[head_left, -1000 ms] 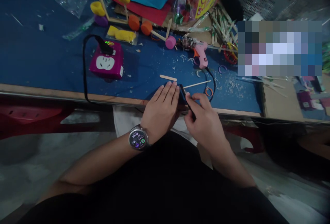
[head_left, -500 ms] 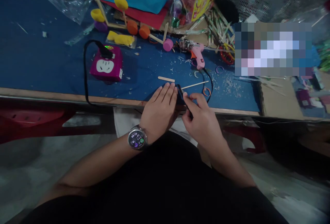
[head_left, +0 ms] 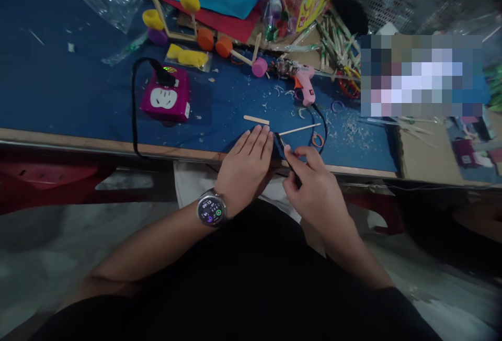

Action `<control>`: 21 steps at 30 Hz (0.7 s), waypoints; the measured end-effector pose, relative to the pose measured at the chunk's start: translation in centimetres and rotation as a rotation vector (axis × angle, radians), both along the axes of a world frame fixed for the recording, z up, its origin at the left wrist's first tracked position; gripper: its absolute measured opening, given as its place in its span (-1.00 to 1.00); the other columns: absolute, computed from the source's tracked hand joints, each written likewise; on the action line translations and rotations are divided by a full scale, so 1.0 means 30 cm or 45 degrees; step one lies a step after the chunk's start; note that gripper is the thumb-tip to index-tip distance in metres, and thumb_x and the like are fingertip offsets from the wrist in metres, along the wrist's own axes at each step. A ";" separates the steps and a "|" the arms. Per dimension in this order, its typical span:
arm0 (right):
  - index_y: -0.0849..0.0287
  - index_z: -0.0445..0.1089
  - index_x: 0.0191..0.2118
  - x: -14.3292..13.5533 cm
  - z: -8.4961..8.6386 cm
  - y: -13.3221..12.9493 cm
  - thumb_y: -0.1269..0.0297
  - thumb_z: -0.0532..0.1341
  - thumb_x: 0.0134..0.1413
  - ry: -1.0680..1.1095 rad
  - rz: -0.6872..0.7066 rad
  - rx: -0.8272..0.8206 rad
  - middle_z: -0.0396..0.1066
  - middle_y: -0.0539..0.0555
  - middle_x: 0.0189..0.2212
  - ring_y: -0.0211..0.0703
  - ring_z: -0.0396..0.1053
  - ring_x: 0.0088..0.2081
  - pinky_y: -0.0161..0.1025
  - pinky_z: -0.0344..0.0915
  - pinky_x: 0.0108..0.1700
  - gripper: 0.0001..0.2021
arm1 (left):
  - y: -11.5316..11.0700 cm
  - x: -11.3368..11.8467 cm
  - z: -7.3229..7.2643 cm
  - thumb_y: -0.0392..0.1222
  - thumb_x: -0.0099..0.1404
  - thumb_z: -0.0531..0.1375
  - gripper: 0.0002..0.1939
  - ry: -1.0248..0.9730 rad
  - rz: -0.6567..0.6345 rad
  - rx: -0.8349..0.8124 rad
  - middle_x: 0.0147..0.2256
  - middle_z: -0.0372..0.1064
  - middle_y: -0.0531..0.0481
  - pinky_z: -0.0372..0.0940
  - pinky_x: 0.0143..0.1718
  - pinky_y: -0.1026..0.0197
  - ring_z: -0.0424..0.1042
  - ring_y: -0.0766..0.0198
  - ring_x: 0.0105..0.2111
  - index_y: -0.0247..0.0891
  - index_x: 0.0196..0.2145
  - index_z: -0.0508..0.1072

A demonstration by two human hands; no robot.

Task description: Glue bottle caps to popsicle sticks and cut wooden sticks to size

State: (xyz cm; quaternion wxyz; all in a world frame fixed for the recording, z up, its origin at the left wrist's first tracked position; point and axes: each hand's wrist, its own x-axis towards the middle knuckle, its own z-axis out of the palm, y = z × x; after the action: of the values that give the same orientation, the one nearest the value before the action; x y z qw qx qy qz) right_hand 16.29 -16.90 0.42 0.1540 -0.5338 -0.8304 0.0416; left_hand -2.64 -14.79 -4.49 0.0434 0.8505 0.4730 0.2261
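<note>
My left hand [head_left: 245, 166] lies flat at the table's front edge, fingers stretched out side by side; whatever may be under the palm is hidden. A watch [head_left: 212, 209] sits on that wrist. In my right hand [head_left: 311, 179] is a slim black craft knife [head_left: 281, 141], with the index finger pressed along it and its tip pointing away from me, close to the left fingertips. Just beyond the left fingers lies a short flat wooden stick [head_left: 256, 120]. A thin wooden stick [head_left: 300, 129] extends to the right from near the knife's tip.
A pink glue gun [head_left: 305, 83] with a black cord lies beyond my right hand. To the left stands a purple power socket [head_left: 167, 98] with a plug in it. Stick pieces with coloured caps [head_left: 206, 39] lie at the back. Scissors [head_left: 349, 84] and cardboard [head_left: 427, 152] are rightward.
The knife in my right hand has drawn slightly back and right, away from the left fingers. My left hand stays flat. The whole view has shifted a little.
</note>
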 end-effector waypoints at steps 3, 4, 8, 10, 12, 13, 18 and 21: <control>0.31 0.49 0.34 -0.009 -0.006 0.016 0.46 0.13 0.30 0.023 0.001 0.021 0.49 0.34 0.10 0.05 0.57 -0.10 -0.05 0.61 -0.18 -0.46 | 0.000 0.000 0.001 -0.16 0.57 0.16 -0.31 -0.007 -0.005 -0.014 0.49 0.19 -0.56 0.21 0.55 -0.26 0.24 -0.29 0.52 -0.70 0.48 0.23; 0.32 0.49 0.34 -0.012 -0.007 0.022 0.46 0.12 0.31 0.025 0.000 0.023 0.50 0.34 0.09 0.05 0.57 -0.11 -0.06 0.61 -0.18 -0.47 | 0.001 -0.001 0.002 -0.17 0.55 0.17 -0.30 -0.012 -0.010 -0.024 0.49 0.19 -0.56 0.20 0.55 -0.26 0.23 -0.28 0.52 -0.68 0.48 0.24; 0.32 0.49 0.34 -0.007 -0.002 0.017 0.47 0.12 0.31 -0.004 0.008 0.025 0.50 0.33 0.08 0.04 0.57 -0.12 -0.08 0.59 -0.22 -0.46 | 0.007 -0.004 0.000 -0.15 0.57 0.16 -0.32 -0.011 -0.019 -0.014 0.48 0.21 -0.56 0.21 0.54 -0.26 0.25 -0.26 0.51 -0.66 0.47 0.25; 0.32 0.50 0.34 0.001 0.004 0.004 0.48 0.13 0.31 -0.018 0.006 0.030 0.51 0.32 0.07 0.03 0.58 -0.14 -0.09 0.59 -0.21 -0.47 | 0.009 -0.003 -0.002 -0.14 0.60 0.13 -0.34 0.006 -0.017 0.017 0.46 0.24 -0.57 0.24 0.53 -0.25 0.27 -0.26 0.50 -0.69 0.46 0.27; 0.32 0.51 0.34 0.003 0.005 -0.001 0.48 0.13 0.31 -0.021 -0.003 0.036 0.51 0.32 0.06 0.02 0.57 -0.14 -0.07 0.60 -0.17 -0.47 | 0.009 -0.001 -0.004 -0.14 0.62 0.11 -0.34 0.020 -0.015 0.035 0.46 0.25 -0.58 0.25 0.52 -0.24 0.28 -0.28 0.50 -0.73 0.46 0.26; 0.33 0.51 0.33 0.001 0.003 0.002 0.47 0.13 0.31 -0.019 -0.004 0.044 0.50 0.33 0.05 0.03 0.57 -0.14 -0.06 0.61 -0.15 -0.47 | 0.008 -0.001 -0.004 -0.14 0.61 0.11 -0.34 0.021 -0.016 0.033 0.46 0.24 -0.59 0.24 0.52 -0.24 0.27 -0.29 0.50 -0.74 0.46 0.25; 0.35 0.47 0.37 -0.013 -0.006 0.024 0.45 0.11 0.33 -0.045 -0.018 0.007 0.48 0.38 0.08 0.05 0.56 -0.14 -0.03 0.62 -0.20 -0.45 | 0.006 -0.004 -0.002 -0.16 0.56 0.16 -0.30 0.001 -0.025 -0.015 0.49 0.19 -0.57 0.20 0.55 -0.27 0.24 -0.29 0.52 -0.70 0.48 0.24; 0.36 0.44 0.39 -0.001 -0.001 0.010 0.43 0.12 0.35 -0.094 -0.039 -0.041 0.49 0.36 0.05 0.04 0.55 -0.19 -0.02 0.61 -0.22 -0.45 | 0.008 -0.003 0.000 -0.16 0.59 0.14 -0.33 -0.002 -0.024 -0.011 0.47 0.21 -0.58 0.23 0.53 -0.28 0.25 -0.28 0.51 -0.69 0.48 0.25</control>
State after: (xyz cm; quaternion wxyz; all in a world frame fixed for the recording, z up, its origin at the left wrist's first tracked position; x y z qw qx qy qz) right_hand 16.25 -16.60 0.39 0.1153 -0.5500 -0.8265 0.0330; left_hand -2.75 -14.55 -4.49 0.0497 0.8546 0.4658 0.2241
